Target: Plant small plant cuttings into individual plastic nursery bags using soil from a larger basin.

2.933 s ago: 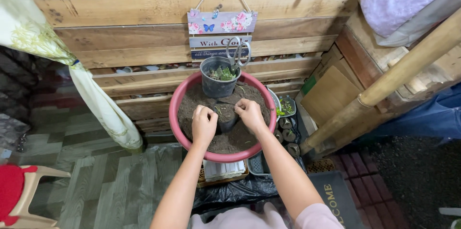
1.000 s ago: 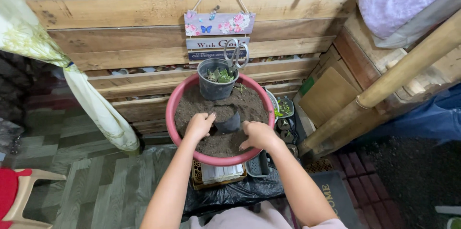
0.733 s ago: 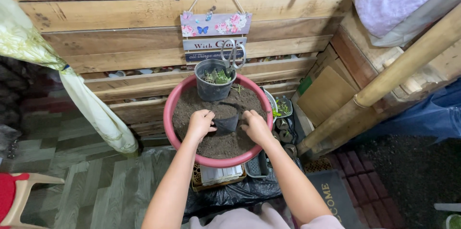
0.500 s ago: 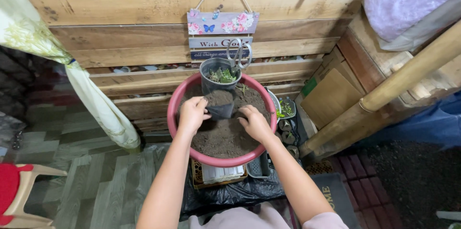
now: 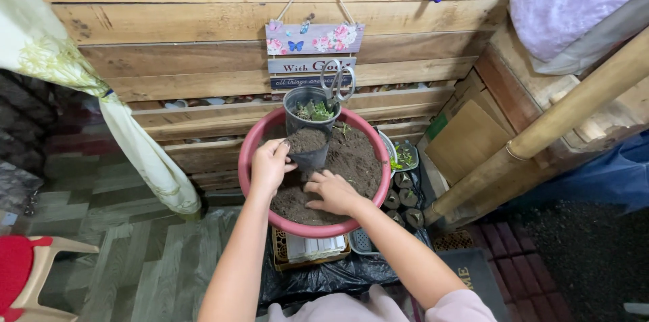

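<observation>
A pink round basin (image 5: 251,147) full of dark soil (image 5: 357,160) sits in front of me. My left hand (image 5: 270,163) grips the rim of a small dark pot (image 5: 308,147) filled with soil, held upright just above the basin's soil. My right hand (image 5: 332,191) lies palm down on the soil beside that pot, fingers spread. Behind it, a grey pot (image 5: 304,107) with small green plants stands at the basin's far edge, with scissors (image 5: 335,83) resting in it.
A wooden slat wall (image 5: 169,38) with a hanging flowered sign (image 5: 312,48) rises behind the basin. Small seedling pots (image 5: 403,193) crowd the right side. A bamboo pole (image 5: 541,139) leans at right. A curtain (image 5: 88,92) hangs at left, and a red stool (image 5: 20,281) stands at bottom left.
Both hands were pressing soil in the basin. My left hand has since taken hold of the small dark pot and lifted it, while my right hand settled on the soil nearer me.
</observation>
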